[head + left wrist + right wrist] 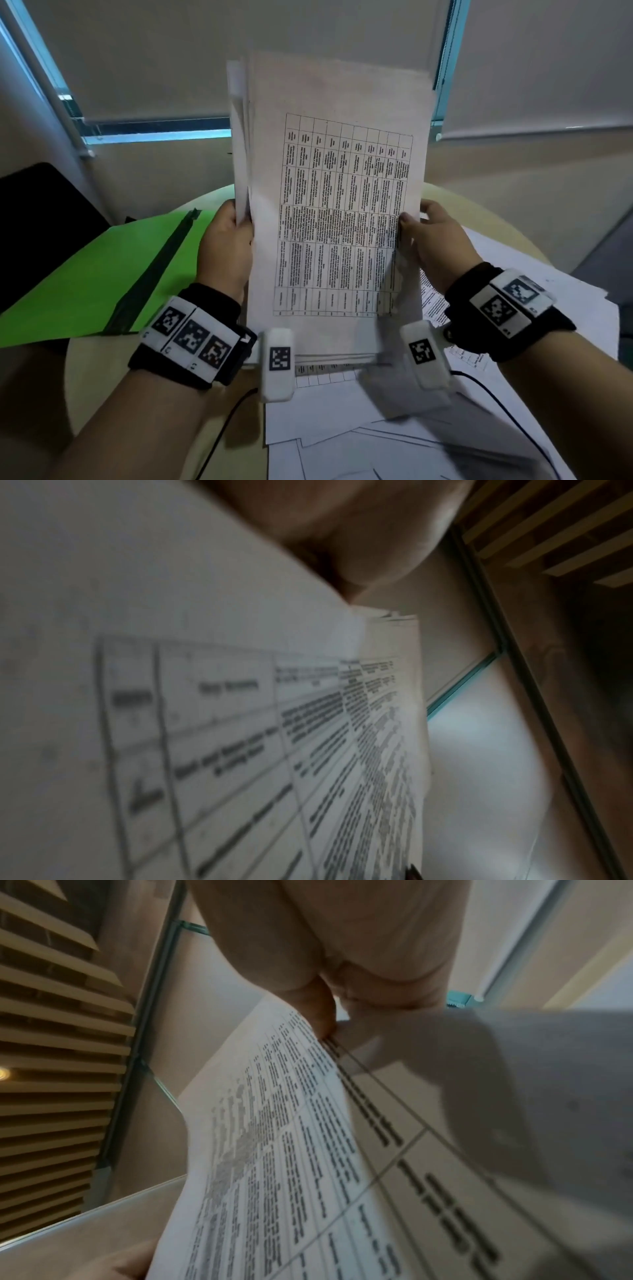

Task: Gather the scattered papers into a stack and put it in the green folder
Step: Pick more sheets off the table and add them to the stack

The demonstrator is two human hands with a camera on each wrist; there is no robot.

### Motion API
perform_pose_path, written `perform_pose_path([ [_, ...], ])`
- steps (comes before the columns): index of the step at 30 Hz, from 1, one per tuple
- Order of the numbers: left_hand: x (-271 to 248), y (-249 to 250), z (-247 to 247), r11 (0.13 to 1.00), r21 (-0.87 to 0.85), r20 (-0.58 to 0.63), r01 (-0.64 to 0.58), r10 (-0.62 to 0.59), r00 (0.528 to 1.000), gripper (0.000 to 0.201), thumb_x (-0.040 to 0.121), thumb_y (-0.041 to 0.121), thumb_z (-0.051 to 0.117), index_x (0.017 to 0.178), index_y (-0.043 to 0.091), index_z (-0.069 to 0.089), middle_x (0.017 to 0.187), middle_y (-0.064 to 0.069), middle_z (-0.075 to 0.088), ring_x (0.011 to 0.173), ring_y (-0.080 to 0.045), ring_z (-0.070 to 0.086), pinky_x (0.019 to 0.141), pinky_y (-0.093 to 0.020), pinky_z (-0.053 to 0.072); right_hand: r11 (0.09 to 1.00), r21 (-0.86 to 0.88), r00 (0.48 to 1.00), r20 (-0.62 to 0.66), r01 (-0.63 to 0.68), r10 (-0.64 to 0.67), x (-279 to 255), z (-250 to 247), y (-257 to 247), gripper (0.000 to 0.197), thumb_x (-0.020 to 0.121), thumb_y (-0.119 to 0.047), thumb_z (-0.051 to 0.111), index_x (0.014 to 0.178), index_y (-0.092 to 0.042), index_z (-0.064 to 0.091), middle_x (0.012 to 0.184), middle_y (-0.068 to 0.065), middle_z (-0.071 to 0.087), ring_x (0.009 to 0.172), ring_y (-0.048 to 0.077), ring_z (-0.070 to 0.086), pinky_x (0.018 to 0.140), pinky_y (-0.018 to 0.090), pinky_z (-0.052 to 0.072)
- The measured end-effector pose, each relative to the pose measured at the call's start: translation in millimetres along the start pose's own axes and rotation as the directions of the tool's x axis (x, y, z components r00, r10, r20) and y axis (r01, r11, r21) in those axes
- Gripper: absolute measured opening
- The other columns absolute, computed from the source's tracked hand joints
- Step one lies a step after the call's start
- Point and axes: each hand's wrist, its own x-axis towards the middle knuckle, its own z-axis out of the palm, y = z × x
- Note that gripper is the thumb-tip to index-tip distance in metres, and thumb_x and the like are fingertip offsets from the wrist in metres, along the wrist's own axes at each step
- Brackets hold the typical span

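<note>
Paper stack [337,212] upright between both hands, long axis vertical.
Left hand [224,248] and right hand [436,241] fingers grasp its side edges; green folder [102,274] lies open left of left fingers, on table [89,370].

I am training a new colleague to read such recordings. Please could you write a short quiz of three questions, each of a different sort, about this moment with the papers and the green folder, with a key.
1. True or false: the stack of papers is already inside the green folder.
2. Multiple choice: how is the stack held? A) flat on the table B) upright, the left hand and the right hand gripping its side edges C) by one hand only.
3. Fill in: the front sheet shows a printed ____.

Key: 1 false; 2 B; 3 table (a grid of text). More loose sheets lie on the table below the hands.
</note>
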Motion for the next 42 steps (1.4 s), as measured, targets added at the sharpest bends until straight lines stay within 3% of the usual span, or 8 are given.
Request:
perform_pose_path([
  [3,-3.3,2.1,6.5,0.997,-0.078,-0.082,0.005,-0.011,0.997,0.024,0.099,0.028,0.042,0.099,0.022,0.065,0.093,0.002,0.067,0.087,-0.011,0.06,0.089,-0.03,0.047,1.0,-0.023,0.999,0.052,-0.002,0.003,-1.8,3.1,1.6,0.008,0.095,-0.014,0.049,0.098,-0.018,0.055,0.105,0.009,0.065,0.097,0.026,0.06,0.09,0.044,0.047],
  [7,-6.5,3.0,7.0,0.999,-0.023,-0.04,0.046,-0.046,0.998,0.05,0.097,0.052,0.036,0.12,0.015,0.059,0.118,0.003,0.064,0.109,-0.013,0.058,0.1,-0.033,0.042,0.995,-0.08,0.997,0.049,0.057,-0.054,-4.6,5.7,4.7,0.01,0.096,-0.017,0.047,0.105,-0.017,0.052,0.108,0.004,0.065,0.104,0.025,0.061,0.095,0.048,0.047],
  [13,2.0,-6.4,-10.5,0.929,0.356,0.047,-0.1,0.089,0.995,0.025,0.094,0.014,0.052,0.119,0.016,0.052,0.104,0.003,0.061,0.09,-0.018,0.057,0.075,-0.024,0.041,0.986,-0.049,0.984,0.083,0.161,-0.157,-7.9,10.5,-1.4,0.014,0.091,-0.026,0.049,0.101,-0.018,0.055,0.106,0.005,0.066,0.099,0.023,0.062,0.092,0.046,0.049],
  [19,9.7,-10.1,-40.4,0.945,0.315,-0.099,-0.093,0.13,0.987,0.021,0.093,0.007,0.053,0.112,0.014,0.053,0.101,-0.001,0.06,0.089,-0.017,0.056,0.072,-0.022,0.039,0.978,-0.177,0.89,0.42,-0.111,0.177,-5.3,1.7,-8.3,0.032,0.099,-0.037,0.04,0.101,-0.011,0.059,0.083,0.012,0.058,0.07,0.025,0.058,0.061,0.033,0.053],
  [24,20.7,-21.8,-76.1,0.941,0.338,-0.197,-0.03,0.102,0.975,0.025,0.089,0.012,0.058,0.113,0.011,0.054,0.106,-0.006,0.063,0.094,-0.021,0.059,0.081,-0.028,0.043,0.651,-0.737,0.802,0.271,-0.183,0.532,12.6,-5.7,24.8,0.044,0.086,-0.041,0.064,0.096,0.002,0.061,0.091,0.016,0.066,0.077,0.032,0.064,0.076,0.044,0.057],
  [29,26.7,-27.4,-97.9,0.942,0.337,-0.238,-0.006,0.091,0.967,0.029,0.082,0.025,0.06,0.11,0.021,0.056,0.111,-0.007,0.065,0.101,-0.028,0.062,0.094,-0.046,0.048,0.38,-0.924,0.847,0.162,-0.051,0.506,9.2,14.8,28.5,0.051,0.076,-0.052,0.07,0.057,-0.009,0.049,0.033,-0.002,0.051,0.052,0.018,0.051,0.057,0.026,0.042],
  [35,27.3,-32.3,-104.2,0.944,0.33,-0.256,0.006,0.083,0.963,0.025,0.087,0.016,0.059,0.111,0.018,0.056,0.11,-0.006,0.065,0.101,-0.028,0.062,0.094,-0.049,0.048,0.258,-0.965,0.825,0.181,0.044,0.535,8.9,39.8,33.1,0.071,0.07,-0.056,0.073,0.112,-0.001,0.06,0.114,0.011,0.065,0.106,0.026,0.06,0.093,0.034,0.049],
  [42,26.6,-37.3,-108.0,0.954,0.298,-0.263,0.02,0.062,0.963,0.027,0.091,0.01,0.056,0.119,0.012,0.054,0.104,-0.001,0.061,0.094,-0.019,0.058,0.086,-0.031,0.043,0.191,-0.98,0.838,0.143,0.047,0.526,10.7,41.8,34.9,0.08,0.063,-0.063,0.072,0.113,-0.002,0.059,0.101,0.009,0.063,0.104,0.026,0.062,0.092,0.035,0.05],
])
